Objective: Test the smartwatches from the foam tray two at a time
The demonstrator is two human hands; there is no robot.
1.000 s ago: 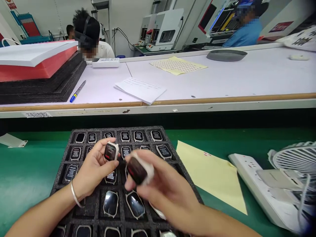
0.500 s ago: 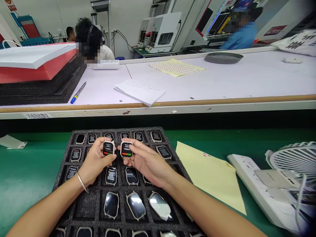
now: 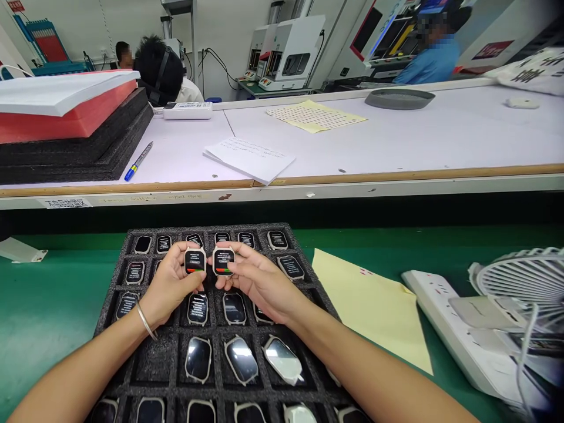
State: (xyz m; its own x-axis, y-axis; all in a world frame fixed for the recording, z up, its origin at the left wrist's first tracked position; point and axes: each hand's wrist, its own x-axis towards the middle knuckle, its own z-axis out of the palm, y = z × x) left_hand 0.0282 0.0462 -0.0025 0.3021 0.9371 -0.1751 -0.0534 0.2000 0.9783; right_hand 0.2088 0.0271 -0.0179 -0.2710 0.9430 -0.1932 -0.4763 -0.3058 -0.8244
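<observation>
Two watch bodies are held side by side above a black foam tray (image 3: 115, 276). The left hand (image 3: 170, 285) closes its fingers around the left watch (image 3: 194, 260), and the right hand (image 3: 259, 282) closes around the right watch (image 3: 223, 261). Both watches have no straps, and both are turned with the screen up toward the camera. Each screen is lit, with small white text and a coloured bar at the bottom; the words are too small to read. The two watches are just beside each other, almost touching, over the second row of the tray.

On the left wrist there is a thin metal bangle (image 3: 144, 320). The tray lies on a green mat (image 3: 48, 305) and its pockets hold many more watches. Those in the far rows show lit screens, those in the near rows have dark, shiny screens.

Right of the tray lies a yellow sheet (image 3: 374, 305), and further right a white power strip (image 3: 458, 335) and a small fan (image 3: 524, 282). On the raised white shelf (image 3: 396, 141) behind there are a blue pen (image 3: 138, 162), white papers (image 3: 249, 160) and a stack of foam sheets (image 3: 66, 129). Other people sit in the background.
</observation>
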